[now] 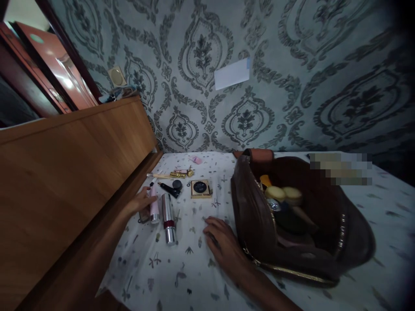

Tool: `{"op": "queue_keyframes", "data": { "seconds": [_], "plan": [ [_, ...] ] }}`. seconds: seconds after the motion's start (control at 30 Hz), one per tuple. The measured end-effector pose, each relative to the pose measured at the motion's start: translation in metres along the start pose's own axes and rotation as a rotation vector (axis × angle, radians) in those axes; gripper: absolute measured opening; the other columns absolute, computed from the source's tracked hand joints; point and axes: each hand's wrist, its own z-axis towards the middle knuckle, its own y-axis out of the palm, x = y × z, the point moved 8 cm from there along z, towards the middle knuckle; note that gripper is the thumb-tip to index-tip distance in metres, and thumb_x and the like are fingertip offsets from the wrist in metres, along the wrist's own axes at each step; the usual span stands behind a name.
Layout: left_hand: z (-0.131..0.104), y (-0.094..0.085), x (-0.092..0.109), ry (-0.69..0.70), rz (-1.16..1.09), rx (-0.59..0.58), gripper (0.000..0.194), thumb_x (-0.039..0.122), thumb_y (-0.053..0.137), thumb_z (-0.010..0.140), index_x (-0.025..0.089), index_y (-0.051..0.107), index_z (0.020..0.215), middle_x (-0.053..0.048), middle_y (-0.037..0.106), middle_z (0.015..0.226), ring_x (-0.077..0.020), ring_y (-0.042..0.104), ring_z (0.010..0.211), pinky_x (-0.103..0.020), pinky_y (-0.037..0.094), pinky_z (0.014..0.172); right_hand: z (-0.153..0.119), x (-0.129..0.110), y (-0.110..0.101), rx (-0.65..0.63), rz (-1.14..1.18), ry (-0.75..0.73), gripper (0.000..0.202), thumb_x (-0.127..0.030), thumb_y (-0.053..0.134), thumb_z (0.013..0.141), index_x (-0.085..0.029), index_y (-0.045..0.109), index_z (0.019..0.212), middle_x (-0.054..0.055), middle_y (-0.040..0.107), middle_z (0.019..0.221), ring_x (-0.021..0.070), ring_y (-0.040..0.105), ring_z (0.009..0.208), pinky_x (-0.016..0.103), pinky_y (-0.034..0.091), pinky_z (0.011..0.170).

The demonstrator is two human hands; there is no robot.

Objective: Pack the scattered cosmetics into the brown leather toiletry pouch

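My left hand [142, 201] is at the left, its fingers on a pink tube [154, 205] with a silver end, beside a silver cylinder [167, 218] with a red band. My right hand [219, 237] rests palm down on the patterned sheet, left of an open brown bag [256, 216]; its fingers are bent and I cannot make out anything in them. Inside the bag are two round yellowish pads [275, 192] and other items. A square gold compact [201, 188] lies between the hands, farther back, with a black tube [170, 189] to its left.
Behind the black tube lie gold tubes [178, 174] and a brush [158, 176]. A small pink item [196, 160] is near the wall. A wooden board [81, 172] borders the left side. Patterned wallpaper [181, 86] rises behind.
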Motion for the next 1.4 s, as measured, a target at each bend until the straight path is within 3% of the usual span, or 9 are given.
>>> {"op": "queue_keyframes", "data": {
  "seconds": [0.17, 0.33, 0.57, 0.8, 0.87, 1.0, 1.13, 1.27, 1.4],
  "plan": [
    [0.001, 0.012, 0.006, 0.031, 0.313, -0.003, 0.056, 0.043, 0.067, 0.079, 0.017, 0.049, 0.125, 0.002, 0.064, 0.069, -0.0175, 0.061, 0.047, -0.025, 0.045, 0.045, -0.001, 0.003, 0.002, -0.013, -0.009, 0.003, 0.021, -0.013, 0.045, 0.09, -0.018, 0.065, 0.093, 0.013, 0.07, 0.111, 0.0265, 0.065, 0.109, 0.047, 0.055, 0.092],
    [0.016, 0.007, 0.026, 0.142, 0.613, 0.054, 0.029, 0.04, 0.061, 0.085, 0.018, 0.064, 0.104, -0.008, 0.071, 0.089, -0.0268, 0.068, 0.088, -0.033, 0.05, 0.075, 0.0, 0.007, 0.006, -0.077, 0.021, 0.067, 0.021, -0.015, 0.047, 0.089, -0.019, 0.067, 0.092, 0.014, 0.069, 0.114, 0.0284, 0.063, 0.112, 0.048, 0.053, 0.095],
    [0.04, 0.02, 0.062, 0.441, 0.78, 0.015, 0.028, 0.016, 0.053, 0.086, 0.022, 0.069, 0.107, -0.008, 0.068, 0.115, -0.0237, 0.06, 0.114, -0.034, 0.045, 0.099, -0.003, 0.008, 0.006, -0.044, 0.071, 0.05, 0.021, -0.013, 0.047, 0.089, -0.02, 0.066, 0.094, 0.012, 0.068, 0.116, 0.0269, 0.061, 0.114, 0.046, 0.051, 0.097],
    [0.036, 0.039, 0.082, 0.657, 0.827, -0.055, 0.027, 0.016, 0.054, 0.078, 0.018, 0.071, 0.099, -0.013, 0.068, 0.112, -0.0284, 0.061, 0.113, -0.042, 0.047, 0.1, -0.007, -0.002, 0.001, -0.013, 0.096, 0.08, 0.022, -0.003, 0.052, 0.081, -0.018, 0.064, 0.092, 0.012, 0.066, 0.114, 0.0239, 0.057, 0.116, 0.04, 0.046, 0.103],
    [0.039, 0.041, 0.081, 0.698, 0.832, -0.048, 0.03, 0.019, 0.051, 0.078, 0.016, 0.071, 0.101, -0.017, 0.068, 0.116, -0.0333, 0.061, 0.114, -0.047, 0.047, 0.098, -0.007, -0.005, -0.002, 0.02, 0.106, 0.073, 0.021, -0.004, 0.054, 0.081, -0.017, 0.064, 0.093, 0.012, 0.065, 0.113, 0.0223, 0.056, 0.116, 0.037, 0.045, 0.104],
    [0.056, 0.042, 0.067, 0.691, 0.906, -0.053, 0.027, 0.03, 0.052, 0.072, 0.025, 0.072, 0.09, -0.009, 0.073, 0.106, -0.0341, 0.064, 0.108, -0.045, 0.049, 0.091, -0.007, -0.002, -0.001, -0.002, 0.074, 0.11, 0.015, -0.005, 0.057, 0.081, -0.017, 0.063, 0.088, 0.01, 0.065, 0.107, 0.0204, 0.055, 0.114, 0.034, 0.044, 0.102],
    [0.056, 0.025, 0.066, 0.604, 0.772, 0.034, 0.025, 0.043, 0.055, 0.069, 0.032, 0.069, 0.086, 0.004, 0.074, 0.106, -0.0334, 0.063, 0.108, -0.042, 0.049, 0.083, -0.006, 0.003, 0.003, -0.03, 0.07, 0.141, 0.015, -0.005, 0.058, 0.079, -0.018, 0.062, 0.086, 0.009, 0.065, 0.107, 0.0198, 0.055, 0.113, 0.034, 0.044, 0.101],
    [0.035, 0.002, 0.081, 0.469, 0.165, 0.017, 0.031, 0.041, 0.077, 0.053, 0.025, 0.072, 0.079, -0.003, 0.074, 0.087, -0.0341, 0.062, 0.095, -0.036, 0.046, 0.082, -0.007, 0.006, 0.005, -0.027, 0.093, 0.151, 0.021, -0.003, 0.054, 0.077, -0.02, 0.063, 0.085, 0.009, 0.066, 0.108, 0.021, 0.057, 0.112, 0.037, 0.046, 0.101],
    [0.028, -0.017, 0.089, 0.434, -0.029, 0.074, 0.031, 0.041, 0.08, 0.059, 0.023, 0.069, 0.082, -0.001, 0.071, 0.085, -0.0244, 0.061, 0.084, -0.029, 0.046, 0.071, -0.004, 0.007, 0.005, -0.03, 0.084, 0.097, 0.024, -0.005, 0.048, 0.083, -0.02, 0.064, 0.092, 0.011, 0.066, 0.114, 0.0241, 0.058, 0.116, 0.043, 0.049, 0.1]
  ]
}}
